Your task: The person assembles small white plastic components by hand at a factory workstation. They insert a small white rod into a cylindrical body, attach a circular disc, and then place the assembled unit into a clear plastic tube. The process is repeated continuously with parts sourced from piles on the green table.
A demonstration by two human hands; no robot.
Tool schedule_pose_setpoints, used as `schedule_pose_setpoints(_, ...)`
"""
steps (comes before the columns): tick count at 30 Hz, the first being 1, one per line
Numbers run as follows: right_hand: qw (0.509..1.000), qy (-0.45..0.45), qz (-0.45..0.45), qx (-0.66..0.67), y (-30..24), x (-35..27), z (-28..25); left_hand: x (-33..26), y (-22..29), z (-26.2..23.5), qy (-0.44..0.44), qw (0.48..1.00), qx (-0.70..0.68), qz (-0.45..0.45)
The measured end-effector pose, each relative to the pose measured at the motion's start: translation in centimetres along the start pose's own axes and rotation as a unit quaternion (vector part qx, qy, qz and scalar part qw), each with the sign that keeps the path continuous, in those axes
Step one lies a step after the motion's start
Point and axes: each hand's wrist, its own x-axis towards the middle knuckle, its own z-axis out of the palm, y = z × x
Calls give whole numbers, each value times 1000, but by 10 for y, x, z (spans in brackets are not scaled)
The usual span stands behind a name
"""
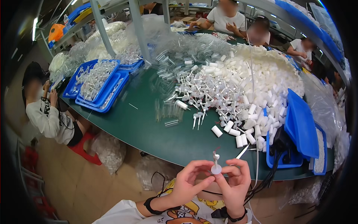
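**Barely begun: one pump piece in hand, heaps still waiting**

Right now both hands pinch one small white pump piece [216, 164]: left hand [190, 183] and right hand [235, 183] closed on it above the counter [156, 130] edge. Beyond lie loose stemmed pieces [209, 97], a big heap of white caps [261, 82], clear tubes [186, 56] and blue trays [100, 86], so most seems undone.

A small white plastic pump part [216, 165], a round disc base with a thin stem rising from it, stands upright, pinched between the fingertips of both hands, near the tabletop's [156, 127] front edge, slightly right of centre.
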Motion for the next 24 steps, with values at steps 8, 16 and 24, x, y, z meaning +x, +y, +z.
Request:
schedule_pose_setpoints(8,999,-14,-5,42,20,-7,5,-4,4,-11,3,994,-56,-93)
schedule_pose_setpoints(16,999,-24,10,45,18,-3,3,-1,0,-18,-18,997,71,33)
schedule_pose_setpoints(24,997,-36,25,70,22,-1,6,-6,-13,-15,33,999,33,20)
